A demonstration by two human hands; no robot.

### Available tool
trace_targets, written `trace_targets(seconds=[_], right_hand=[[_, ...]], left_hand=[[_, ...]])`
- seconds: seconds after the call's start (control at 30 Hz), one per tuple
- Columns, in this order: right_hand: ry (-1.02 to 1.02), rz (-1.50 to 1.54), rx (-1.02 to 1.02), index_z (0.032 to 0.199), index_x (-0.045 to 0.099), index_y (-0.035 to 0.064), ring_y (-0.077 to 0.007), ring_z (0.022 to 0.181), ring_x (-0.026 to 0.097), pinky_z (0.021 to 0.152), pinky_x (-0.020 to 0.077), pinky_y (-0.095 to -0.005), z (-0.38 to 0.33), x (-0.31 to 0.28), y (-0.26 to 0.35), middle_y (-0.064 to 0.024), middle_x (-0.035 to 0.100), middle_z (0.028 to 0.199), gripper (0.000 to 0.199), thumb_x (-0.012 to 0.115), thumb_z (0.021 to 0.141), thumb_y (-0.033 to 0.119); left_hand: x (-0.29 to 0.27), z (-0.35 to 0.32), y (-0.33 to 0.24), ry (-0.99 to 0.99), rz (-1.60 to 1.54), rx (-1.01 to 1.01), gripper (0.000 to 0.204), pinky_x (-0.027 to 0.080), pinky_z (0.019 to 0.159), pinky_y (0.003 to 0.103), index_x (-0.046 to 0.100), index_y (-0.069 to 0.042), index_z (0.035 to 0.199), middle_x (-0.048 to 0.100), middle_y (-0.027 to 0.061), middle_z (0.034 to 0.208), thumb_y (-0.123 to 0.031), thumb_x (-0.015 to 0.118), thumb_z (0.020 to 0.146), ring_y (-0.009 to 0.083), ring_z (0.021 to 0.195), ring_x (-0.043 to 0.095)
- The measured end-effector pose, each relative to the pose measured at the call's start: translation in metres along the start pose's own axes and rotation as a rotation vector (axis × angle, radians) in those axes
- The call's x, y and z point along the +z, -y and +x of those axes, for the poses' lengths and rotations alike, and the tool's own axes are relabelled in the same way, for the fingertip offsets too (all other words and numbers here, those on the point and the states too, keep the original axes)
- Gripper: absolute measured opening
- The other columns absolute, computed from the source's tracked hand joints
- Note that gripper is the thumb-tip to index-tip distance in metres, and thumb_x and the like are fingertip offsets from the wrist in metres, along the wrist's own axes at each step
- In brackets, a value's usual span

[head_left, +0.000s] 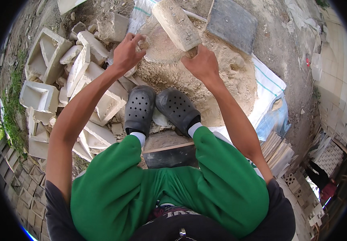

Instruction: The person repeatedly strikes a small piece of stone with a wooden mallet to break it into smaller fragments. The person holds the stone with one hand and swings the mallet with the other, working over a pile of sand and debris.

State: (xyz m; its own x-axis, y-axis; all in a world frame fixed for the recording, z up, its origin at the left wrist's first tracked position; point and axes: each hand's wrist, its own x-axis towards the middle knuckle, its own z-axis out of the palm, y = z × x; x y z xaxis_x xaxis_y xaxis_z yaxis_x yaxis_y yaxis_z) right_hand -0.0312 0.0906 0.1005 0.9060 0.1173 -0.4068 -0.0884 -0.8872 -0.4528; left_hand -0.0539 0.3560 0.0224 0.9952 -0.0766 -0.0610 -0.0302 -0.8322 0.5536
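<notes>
My right hand (202, 64) is closed round the short handle of a dusty, block-headed mallet (176, 24). The mallet's long pale head is raised above the ground and slants toward the upper left. To its left, my left hand (128, 52) has its fingers curled round a small pale chunk (143, 42), partly hidden by the fingers. Below both hands spreads a heap of crushed, beige powder and crumbs (161, 74) on a white woven sheet (266, 78). A flat round patch (163, 45) lies under the mallet head.
Broken pale mould-like blocks (79, 76) pile up on the left. A dark slab (231, 25) lies at the far right of the powder. My grey clogs (139, 106) stand at its near edge. Stacked thin boards (277, 152) lie at right; another person (328, 190) is at the far right.
</notes>
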Motion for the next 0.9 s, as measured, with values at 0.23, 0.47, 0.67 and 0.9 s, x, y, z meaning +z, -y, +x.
trace_targets(seconds=[0.23,0.47,0.67,0.9], right_hand=[[0.064,-0.097,0.060,0.112,0.065,-0.0001,-0.0435,0.094,0.071,0.084,0.0566,-0.0496,0.008,0.027,-0.022,-0.0257,0.073,0.096,0.046,0.072,0.077,0.030],[0.035,0.025,-0.012,0.111,0.066,0.0014,-0.0427,0.095,0.071,0.084,0.0562,-0.0497,0.003,0.002,-0.002,-0.0251,0.073,0.097,0.044,0.072,0.077,0.029],[0.082,-0.082,0.041,0.109,0.066,0.0011,-0.0421,0.095,0.071,0.083,0.0564,-0.0493,0.009,0.030,-0.013,-0.0258,0.072,0.099,0.044,0.072,0.076,0.029],[0.080,-0.004,0.008,0.107,0.065,0.0001,-0.0428,0.097,0.071,0.085,0.0561,-0.0497,-0.005,0.000,0.014,-0.0267,0.072,0.097,0.040,0.070,0.077,0.025]], left_hand=[[0.002,0.002,0.000,-0.002,0.026,0.031,0.041,0.053,0.083,0.044,0.063,-0.018,0.125,0.060,0.0092,0.117,-0.028,0.072,0.086,0.0333,0.095,0.067],[0.004,0.000,0.004,-0.029,0.017,0.022,0.042,0.053,0.082,0.044,0.063,-0.018,0.126,0.060,0.0089,0.117,-0.028,0.073,0.085,0.0334,0.095,0.066],[0.005,0.002,0.001,-0.013,0.026,0.009,0.042,0.053,0.082,0.043,0.064,-0.019,0.126,0.061,0.0088,0.117,-0.027,0.073,0.085,0.0330,0.095,0.066],[0.004,-0.001,0.005,-0.031,0.017,0.020,0.042,0.054,0.082,0.044,0.064,-0.019,0.126,0.061,0.0090,0.115,-0.025,0.073,0.085,0.0326,0.098,0.066]])
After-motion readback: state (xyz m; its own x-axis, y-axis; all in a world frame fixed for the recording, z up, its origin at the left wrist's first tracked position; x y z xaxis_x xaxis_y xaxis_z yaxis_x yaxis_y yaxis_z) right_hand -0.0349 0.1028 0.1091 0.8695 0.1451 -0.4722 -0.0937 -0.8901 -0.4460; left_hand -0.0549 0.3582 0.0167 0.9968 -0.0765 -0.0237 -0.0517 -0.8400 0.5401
